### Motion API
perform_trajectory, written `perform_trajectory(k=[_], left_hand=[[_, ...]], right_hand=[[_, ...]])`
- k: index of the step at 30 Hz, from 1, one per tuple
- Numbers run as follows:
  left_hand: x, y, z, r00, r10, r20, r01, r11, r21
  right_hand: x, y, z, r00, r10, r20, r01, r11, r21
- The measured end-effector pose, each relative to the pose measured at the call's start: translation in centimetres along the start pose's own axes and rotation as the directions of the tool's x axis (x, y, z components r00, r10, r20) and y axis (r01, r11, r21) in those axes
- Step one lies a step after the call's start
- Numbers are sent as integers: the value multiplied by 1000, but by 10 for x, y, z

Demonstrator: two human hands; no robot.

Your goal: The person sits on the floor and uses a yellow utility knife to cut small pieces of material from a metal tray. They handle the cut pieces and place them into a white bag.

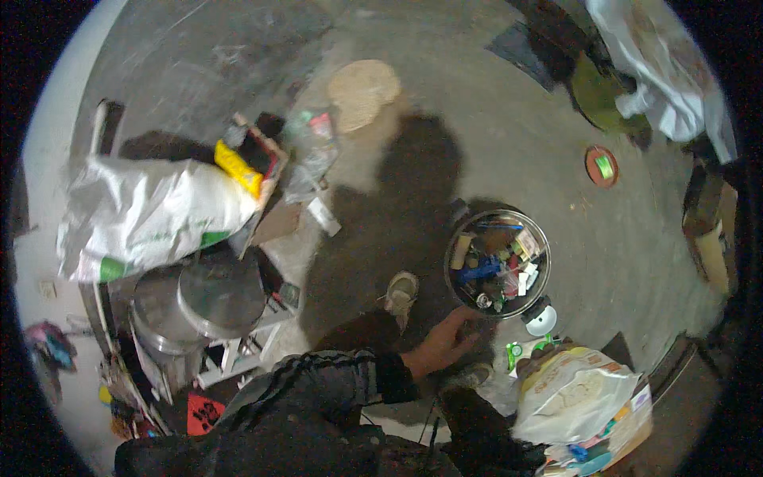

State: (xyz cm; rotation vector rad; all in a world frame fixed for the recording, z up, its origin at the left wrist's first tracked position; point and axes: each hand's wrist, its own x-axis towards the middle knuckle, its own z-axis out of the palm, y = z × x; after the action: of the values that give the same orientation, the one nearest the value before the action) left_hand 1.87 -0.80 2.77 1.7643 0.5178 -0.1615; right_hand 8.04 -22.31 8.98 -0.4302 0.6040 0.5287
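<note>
My left hand (447, 343) reaches out from a dark striped sleeve, fingers apart, its tips at the near rim of a round metal basin (455, 280). The basin stands on the concrete floor and holds several small items: tubes, packets and blue and green bits. Nothing shows inside the hand. My right hand is out of sight. My shoes (400, 292) sit on the floor on either side of the hand.
A full white plastic bag (568, 397) is at the lower right, with a small white round object (541, 319) above it. At left are a white sack (143, 215), a metal pot with lid (211, 298) and a box with a yellow packet (238, 168). A red lid (602, 166) lies far right.
</note>
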Motion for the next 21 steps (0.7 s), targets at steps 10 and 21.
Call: perform_trajectory(k=[10,21], left_hand=[[-107,187,-154,915,-183,-358,-30,857,-514],[-269,291,-257,615,-239,-752,-264,836,-482]], right_hand=[[-47,-28,140,977,182,113,-155,964,-216],[-98,20,325,951,249,182,-132,862,-489]])
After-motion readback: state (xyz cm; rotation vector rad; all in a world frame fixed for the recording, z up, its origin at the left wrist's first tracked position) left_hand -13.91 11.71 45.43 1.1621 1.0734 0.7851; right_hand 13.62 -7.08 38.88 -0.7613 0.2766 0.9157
